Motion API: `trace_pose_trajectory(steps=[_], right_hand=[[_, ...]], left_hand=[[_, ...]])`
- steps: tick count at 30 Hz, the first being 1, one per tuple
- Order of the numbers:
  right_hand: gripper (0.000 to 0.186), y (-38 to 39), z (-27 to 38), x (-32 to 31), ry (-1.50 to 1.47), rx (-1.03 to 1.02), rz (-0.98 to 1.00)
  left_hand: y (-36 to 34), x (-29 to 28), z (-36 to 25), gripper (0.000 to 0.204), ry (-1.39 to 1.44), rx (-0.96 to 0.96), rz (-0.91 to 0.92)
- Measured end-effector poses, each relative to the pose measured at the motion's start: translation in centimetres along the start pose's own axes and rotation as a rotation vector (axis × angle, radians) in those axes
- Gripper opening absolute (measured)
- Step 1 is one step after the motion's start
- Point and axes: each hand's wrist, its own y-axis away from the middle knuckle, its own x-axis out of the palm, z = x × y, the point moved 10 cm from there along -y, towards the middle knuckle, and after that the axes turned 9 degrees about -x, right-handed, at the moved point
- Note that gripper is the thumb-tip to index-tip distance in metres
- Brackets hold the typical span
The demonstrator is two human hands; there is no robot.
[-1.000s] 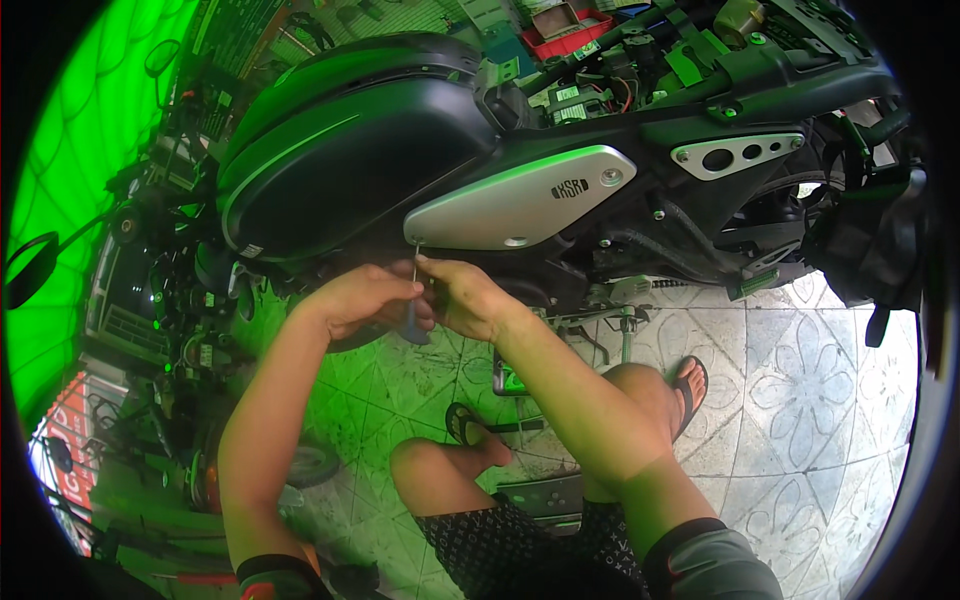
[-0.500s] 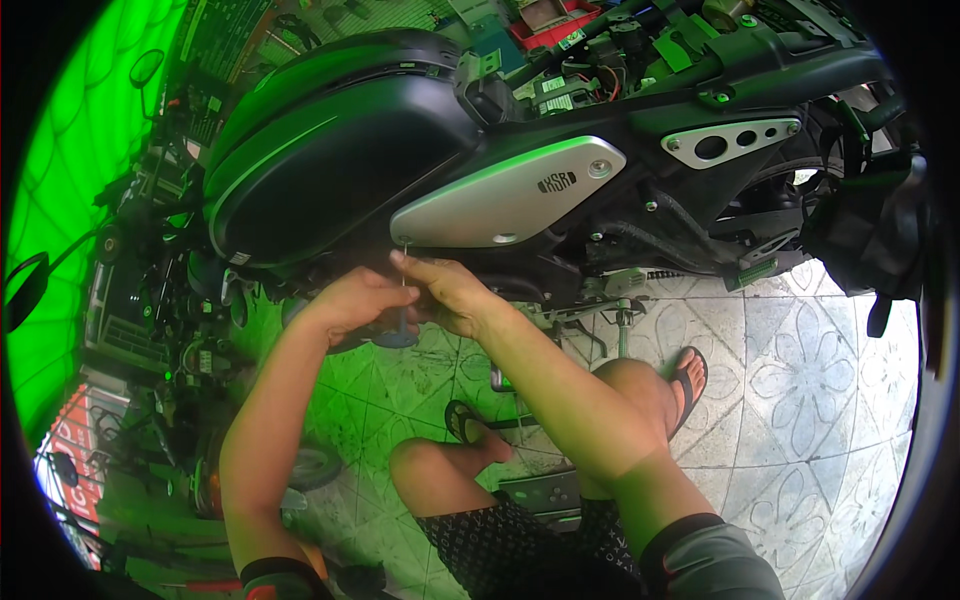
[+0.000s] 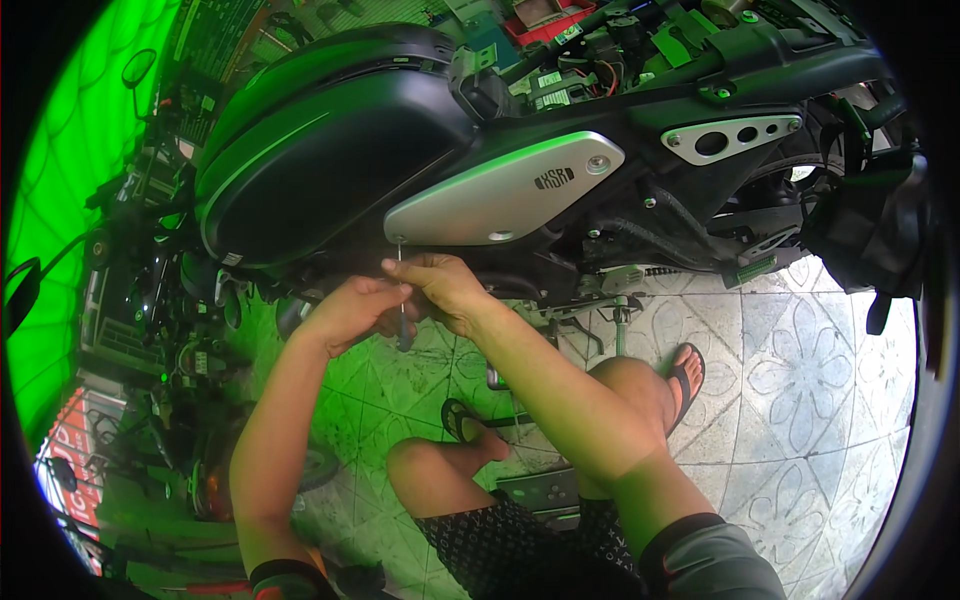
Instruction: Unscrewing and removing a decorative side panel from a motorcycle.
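Both of my hands are on a thin metal tool [image 3: 402,322] with a blue-grey handle, held upright below the silver side panel [image 3: 490,200] of a black motorcycle. The tool's tip meets the bolt at the panel's lower front corner [image 3: 399,238]. My left hand [image 3: 355,312] is closed on the tool near its handle, some fingers hidden behind. My right hand [image 3: 437,287] pinches the shaft higher up, just below the panel. Above and left of the panel is the black fuel tank [image 3: 300,170].
Exposed wiring [image 3: 610,80] and a red tray [image 3: 545,22] are along the top. Other motorcycles [image 3: 200,370] stand at left by a green sheet [image 3: 50,190]. My legs and sandalled feet [image 3: 685,385] are on patterned tiles [image 3: 800,370], beside the motorcycle's lower parts.
The motorcycle sits slightly higher and further left in the picture. My hands have shifted a little left with it, and the handle looks turned, now narrower to the camera.
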Motion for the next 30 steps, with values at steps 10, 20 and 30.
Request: trace_pose_trajectory(steps=[10, 20, 30], right_hand=[[0.031, 1.9, 1.7, -1.5, 0.421, -0.342, -0.141], [0.032, 6.3, 4.9, -3.9, 0.763, -0.394, -0.192], [0.032, 10.4, 9.0, -5.1, 0.854, -0.334, -0.200]], left_hand=[[4.1, -0.4, -2.8, 0.024, -0.412, 0.384, -0.695], [3.8, 0.2, -6.3, 0.021, -0.271, 0.793, -1.228], [2.8, -0.3, -6.1, 0.023, -0.129, 0.647, -1.295]])
